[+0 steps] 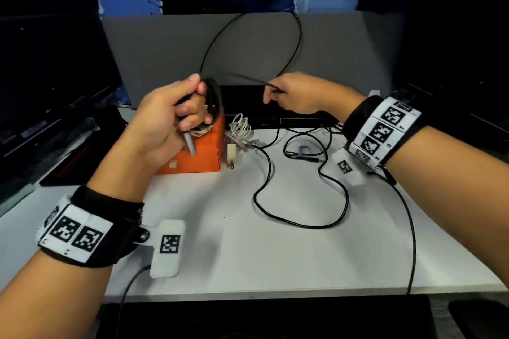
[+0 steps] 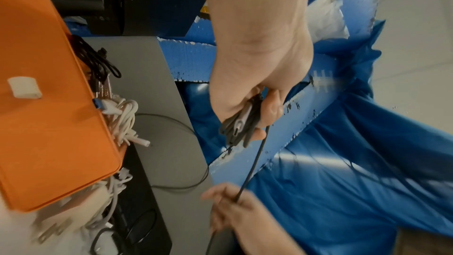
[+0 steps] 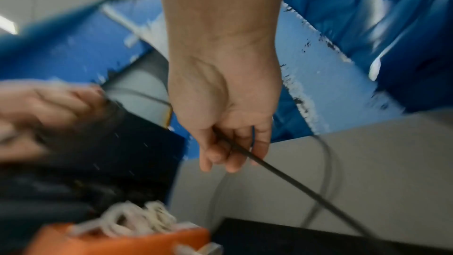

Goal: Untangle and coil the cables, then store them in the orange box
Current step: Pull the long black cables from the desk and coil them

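Left hand (image 1: 165, 115), at centre-left of the head view, grips a small coil of thin black rubber cable (image 1: 213, 99) above the open orange plastic box (image 1: 198, 158), while the right hand (image 1: 300, 93) at centre-right pinches the same cable's free run. White cords (image 1: 241, 125) spill over the box edge. Likely risk: the long loop behind snags or twists, loosening the coil.

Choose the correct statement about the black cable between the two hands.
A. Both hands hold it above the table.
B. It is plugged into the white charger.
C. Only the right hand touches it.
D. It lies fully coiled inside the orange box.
A: the left hand grips coiled loops of the black cable above the orange box, while the right hand pinches the strand running from them.
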`<state>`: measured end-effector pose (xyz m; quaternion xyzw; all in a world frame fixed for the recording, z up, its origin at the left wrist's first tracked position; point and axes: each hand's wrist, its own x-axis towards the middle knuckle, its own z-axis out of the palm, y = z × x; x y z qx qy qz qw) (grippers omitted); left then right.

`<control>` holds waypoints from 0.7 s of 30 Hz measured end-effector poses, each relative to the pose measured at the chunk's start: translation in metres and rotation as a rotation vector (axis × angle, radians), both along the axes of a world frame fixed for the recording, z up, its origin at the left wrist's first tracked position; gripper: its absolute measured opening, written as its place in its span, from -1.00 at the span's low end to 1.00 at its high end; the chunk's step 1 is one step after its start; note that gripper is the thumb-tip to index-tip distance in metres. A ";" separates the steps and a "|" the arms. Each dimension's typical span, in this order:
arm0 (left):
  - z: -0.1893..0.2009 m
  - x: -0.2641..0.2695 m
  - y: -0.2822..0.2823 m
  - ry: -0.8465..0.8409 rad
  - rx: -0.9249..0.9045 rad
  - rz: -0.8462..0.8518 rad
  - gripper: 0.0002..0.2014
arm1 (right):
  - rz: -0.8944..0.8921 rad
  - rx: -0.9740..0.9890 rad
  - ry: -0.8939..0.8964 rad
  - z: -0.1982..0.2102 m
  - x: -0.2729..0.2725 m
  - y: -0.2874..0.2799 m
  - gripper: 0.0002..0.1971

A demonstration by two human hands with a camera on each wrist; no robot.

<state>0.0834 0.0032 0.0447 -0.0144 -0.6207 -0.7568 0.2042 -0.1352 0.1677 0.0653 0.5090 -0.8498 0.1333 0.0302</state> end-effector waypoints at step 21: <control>-0.011 -0.012 0.020 -0.079 0.148 0.005 -0.70 | -0.098 0.119 -0.255 0.029 -0.002 0.025 -0.16</control>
